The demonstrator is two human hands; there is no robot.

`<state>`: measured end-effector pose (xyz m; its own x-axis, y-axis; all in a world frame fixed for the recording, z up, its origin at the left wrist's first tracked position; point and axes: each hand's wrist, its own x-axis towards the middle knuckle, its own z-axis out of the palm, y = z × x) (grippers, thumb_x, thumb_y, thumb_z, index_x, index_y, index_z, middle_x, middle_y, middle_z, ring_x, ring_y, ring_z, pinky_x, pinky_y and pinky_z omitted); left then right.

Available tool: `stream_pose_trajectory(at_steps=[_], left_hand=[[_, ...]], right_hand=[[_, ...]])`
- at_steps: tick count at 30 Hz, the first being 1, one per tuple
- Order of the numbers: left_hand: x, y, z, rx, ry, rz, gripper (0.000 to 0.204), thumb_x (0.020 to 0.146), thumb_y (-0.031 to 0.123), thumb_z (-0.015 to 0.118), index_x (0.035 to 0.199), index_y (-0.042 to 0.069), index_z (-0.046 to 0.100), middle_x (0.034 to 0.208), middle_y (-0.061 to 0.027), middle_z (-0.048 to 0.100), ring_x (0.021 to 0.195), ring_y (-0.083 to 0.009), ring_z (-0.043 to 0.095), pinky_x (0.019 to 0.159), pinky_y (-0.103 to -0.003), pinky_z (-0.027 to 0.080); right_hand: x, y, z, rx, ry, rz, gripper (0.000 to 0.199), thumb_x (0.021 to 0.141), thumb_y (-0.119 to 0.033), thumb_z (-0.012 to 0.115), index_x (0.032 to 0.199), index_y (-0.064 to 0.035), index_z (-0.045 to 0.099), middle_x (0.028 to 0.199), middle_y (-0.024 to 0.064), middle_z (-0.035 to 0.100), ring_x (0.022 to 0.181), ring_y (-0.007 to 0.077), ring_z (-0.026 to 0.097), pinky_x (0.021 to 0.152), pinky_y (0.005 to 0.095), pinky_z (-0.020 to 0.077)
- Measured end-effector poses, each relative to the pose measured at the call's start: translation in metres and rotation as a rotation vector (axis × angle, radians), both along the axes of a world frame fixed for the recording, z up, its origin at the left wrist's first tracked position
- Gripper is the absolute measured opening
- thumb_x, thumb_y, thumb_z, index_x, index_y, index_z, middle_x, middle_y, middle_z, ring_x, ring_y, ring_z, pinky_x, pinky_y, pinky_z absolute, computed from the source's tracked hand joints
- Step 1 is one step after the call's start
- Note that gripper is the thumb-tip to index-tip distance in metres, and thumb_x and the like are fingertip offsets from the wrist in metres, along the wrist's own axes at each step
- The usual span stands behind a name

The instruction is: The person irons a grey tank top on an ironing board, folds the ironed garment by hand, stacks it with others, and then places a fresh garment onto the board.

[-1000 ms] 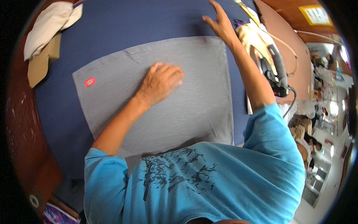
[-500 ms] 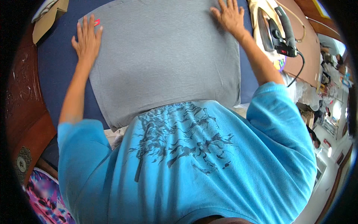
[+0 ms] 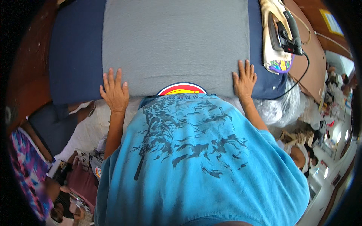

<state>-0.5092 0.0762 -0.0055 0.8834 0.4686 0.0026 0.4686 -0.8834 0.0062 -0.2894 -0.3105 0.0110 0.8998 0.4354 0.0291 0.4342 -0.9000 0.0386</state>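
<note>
A grey garment, apparently a shirt [image 3: 175,45], is spread over the dark blue padded table [image 3: 77,52]. My left hand [image 3: 115,92] rests on its near left corner with the fingers extended and apart. At the near right corner, my right hand [image 3: 245,81] lies flat along the edge, fingers also stretched out. Neither hand grips anything. Between them, a round red, yellow and white print [image 3: 181,89] shows at the garment's near edge, partly hidden by my blue T-shirt [image 3: 196,158].
At the right, an iron [image 3: 284,35] with a grey handle stands on a folded cream cloth [image 3: 271,60]. Its black cord [image 3: 305,77] loops down to the table edge. Clear plastic [image 3: 279,109] bulges below the right corner. Another person [image 3: 60,207] is at the lower left.
Both hands have come back from the garment's far part to its near corners. The garment lies differently: its red tag is out of view and the round print now shows near me.
</note>
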Motion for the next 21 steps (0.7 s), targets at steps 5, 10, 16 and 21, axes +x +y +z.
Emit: stream_pose_trajectory(at_steps=[5,10,16,21], left_hand=[[-0.050,-0.006,-0.029,-0.165,-0.541,0.573,0.046,0.090,0.032,0.038,0.128,0.006,0.038,0.132,-0.0192,0.030,0.124,-0.0306,0.028,0.097,-0.046,0.025],[-0.044,-0.033,-0.054,-0.960,-1.001,0.972,0.045,0.091,0.041,0.040,0.114,0.003,0.044,0.109,-0.0107,0.045,0.103,-0.0226,0.042,0.090,-0.041,0.035],[-0.029,-0.019,-0.051,-0.591,-0.990,1.000,0.039,0.091,0.037,0.044,0.087,-0.001,0.050,0.078,-0.0078,0.048,0.074,-0.0178,0.044,0.073,-0.032,0.038],[-0.037,-0.015,-0.060,-0.608,-0.948,1.026,0.044,0.090,0.039,0.045,0.086,-0.004,0.051,0.078,-0.0106,0.050,0.073,-0.0197,0.046,0.071,-0.032,0.040]], right_hand=[[-0.009,-0.019,-0.001,0.636,-0.128,-0.338,0.049,0.086,-0.023,0.051,0.128,-0.0021,0.039,0.122,0.0196,0.048,0.112,0.0326,0.045,0.095,0.0371,0.0343],[-0.040,-0.041,0.001,0.453,0.164,-0.505,0.031,0.085,-0.032,0.054,0.095,-0.0019,0.056,0.093,0.0141,0.060,0.084,0.0293,0.057,0.076,0.0381,0.0432],[-0.032,-0.051,-0.020,0.529,-0.151,-0.511,0.029,0.080,-0.035,0.062,0.086,-0.0080,0.053,0.069,0.0070,0.062,0.059,0.0284,0.060,0.055,0.0374,0.0457],[-0.033,-0.055,-0.020,0.469,-0.188,-0.468,0.030,0.074,-0.036,0.068,0.081,-0.0110,0.053,0.059,0.0048,0.057,0.053,0.0256,0.055,0.056,0.0354,0.0410]])
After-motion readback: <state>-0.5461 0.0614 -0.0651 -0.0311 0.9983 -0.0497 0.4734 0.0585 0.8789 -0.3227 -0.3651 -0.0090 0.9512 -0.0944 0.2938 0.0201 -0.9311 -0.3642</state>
